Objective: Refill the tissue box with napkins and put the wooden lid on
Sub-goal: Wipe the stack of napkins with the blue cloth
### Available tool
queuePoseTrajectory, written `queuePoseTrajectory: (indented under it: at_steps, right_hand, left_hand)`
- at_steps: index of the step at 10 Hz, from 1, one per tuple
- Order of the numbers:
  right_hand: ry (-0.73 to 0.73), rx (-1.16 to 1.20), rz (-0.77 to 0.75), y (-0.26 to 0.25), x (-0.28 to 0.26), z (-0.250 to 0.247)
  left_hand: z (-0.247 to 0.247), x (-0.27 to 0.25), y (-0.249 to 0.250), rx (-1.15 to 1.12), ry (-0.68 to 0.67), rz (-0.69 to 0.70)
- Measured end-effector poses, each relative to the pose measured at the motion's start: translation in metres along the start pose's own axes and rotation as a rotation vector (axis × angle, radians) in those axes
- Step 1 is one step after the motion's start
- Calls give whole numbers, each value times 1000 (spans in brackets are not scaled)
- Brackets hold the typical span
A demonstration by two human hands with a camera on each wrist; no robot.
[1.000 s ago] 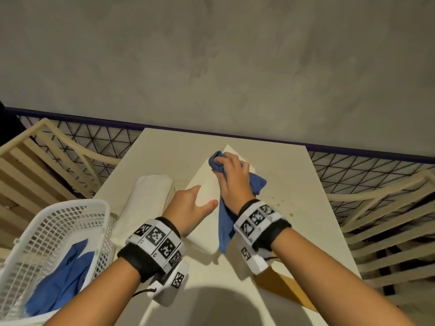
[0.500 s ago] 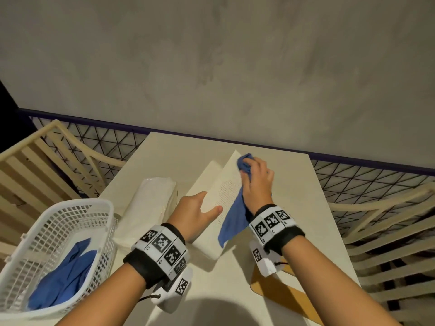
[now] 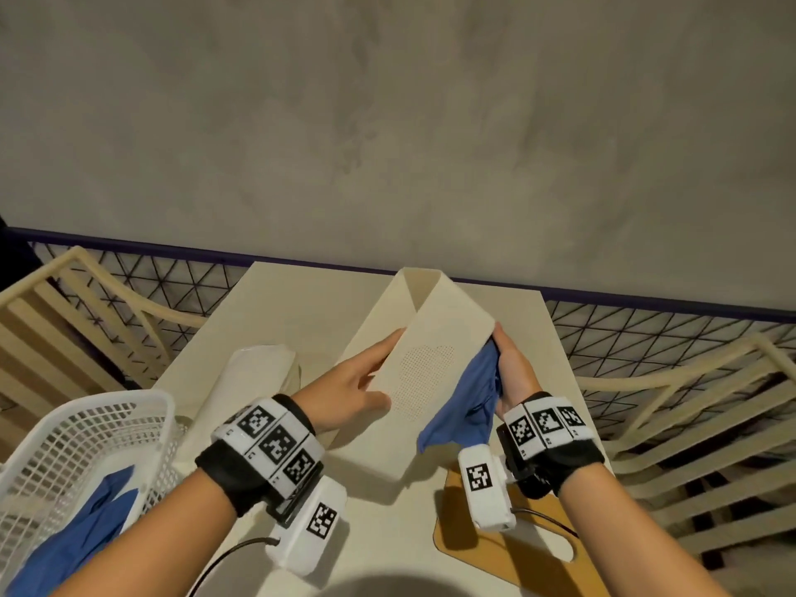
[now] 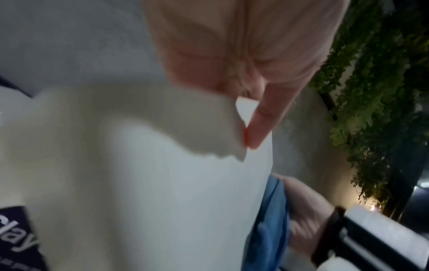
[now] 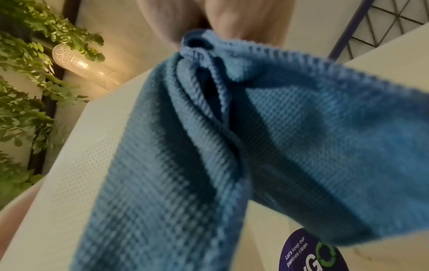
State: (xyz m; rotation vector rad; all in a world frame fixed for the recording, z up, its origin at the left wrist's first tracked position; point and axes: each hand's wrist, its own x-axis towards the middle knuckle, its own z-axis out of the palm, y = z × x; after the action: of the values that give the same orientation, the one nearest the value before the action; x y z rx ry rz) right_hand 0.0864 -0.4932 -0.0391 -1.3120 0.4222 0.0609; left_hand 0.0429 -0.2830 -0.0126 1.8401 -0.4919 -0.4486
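Observation:
The cream tissue box is tipped up off the table, its perforated face toward me. My left hand holds its left edge, thumb on the perforated face and fingers along the side. My right hand grips a blue cloth and presses it against the box's right side; the cloth hangs down below the hand. In the right wrist view the cloth fills the frame in front of the box. The wooden lid lies flat under my right wrist. A white napkin pack lies to the left of the box.
A white plastic basket with more blue cloth stands at the table's left front. The cream table is small, with slatted chairs on both sides and a mesh railing and grey wall behind it.
The box has been raised from lying flat to tipped up on end. My right hand with the cloth moved from the box's top face to its right side.

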Motion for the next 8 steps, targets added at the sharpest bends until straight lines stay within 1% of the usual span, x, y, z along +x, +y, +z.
queuePoseTrajectory:
  at_steps: [1,2,3,4,5,6,7,8]
  right_hand:
    - [-2,-55,-6,8,-2,-9]
    - [-36,-86,-63,15,-4,-13]
    - [-101,-101,-101,21,-13,-10]
    - [-128,-153,-159,24,-19,-8]
    - [-152,-158,-205,24,-27,-6]
    - [-212,-191,-268,24,-34,-4]
    - [-234,-224,-334,24,-40,-7]
    - [-246,-327,-438,22,-44,-12]
  left_hand:
    - [2,7,7,-179,-25,-96]
    - [9,14,13,-553,27,-247]
    - [13,20,17,-1007,107,-318]
    - [13,21,9,-1155,168,-378]
    - [13,25,-2,-1122,305,-416]
    - [10,31,-8,-1043,413,-432]
    - [5,32,-10,-1030,397,-410]
    - [-2,30,-9,-1074,317,-343]
